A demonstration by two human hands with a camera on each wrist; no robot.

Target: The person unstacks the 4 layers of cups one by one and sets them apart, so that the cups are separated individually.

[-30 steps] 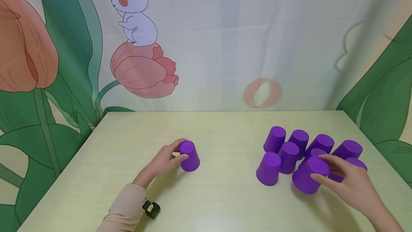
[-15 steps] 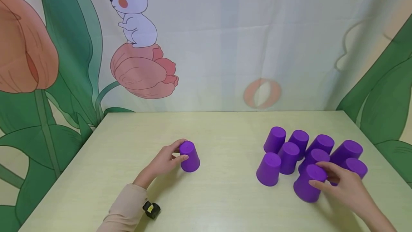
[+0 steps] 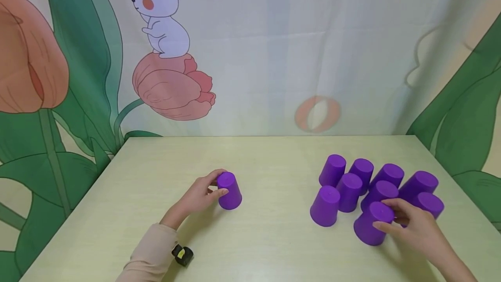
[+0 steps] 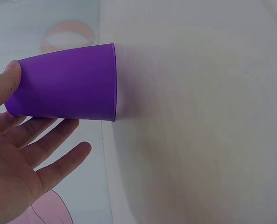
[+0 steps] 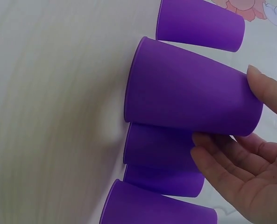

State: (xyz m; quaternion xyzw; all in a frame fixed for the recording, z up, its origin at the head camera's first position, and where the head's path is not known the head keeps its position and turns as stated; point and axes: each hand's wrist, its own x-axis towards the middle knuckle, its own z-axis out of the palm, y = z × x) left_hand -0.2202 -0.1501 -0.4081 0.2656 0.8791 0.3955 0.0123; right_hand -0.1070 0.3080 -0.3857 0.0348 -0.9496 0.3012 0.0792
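Left of the table's middle, my left hand (image 3: pixel 199 195) pinches an upside-down purple cup (image 3: pixel 231 193) near its narrow base, thumb on the near side. The left wrist view shows the thumb on that cup (image 4: pixel 66 84) and the fingers along its other side. At the right, my right hand (image 3: pixel 419 225) holds another upside-down purple cup (image 3: pixel 369 227) between thumb and fingers, in front of the group. In the right wrist view this cup (image 5: pixel 189 88) has its wide rim close to the tabletop; whether it touches is hard to tell.
Several more upside-down purple cups (image 3: pixel 349 193) stand close together behind and beside the right hand. A small black object with a yellow patch (image 3: pixel 182 255) is by the left sleeve. Behind the pale table (image 3: pixel 274 247) hangs a printed curtain (image 3: pixel 250 55).
My right hand has brought its cup toward the table's near side and lower, away from the cup behind it. My left hand and its cup have stayed in place.
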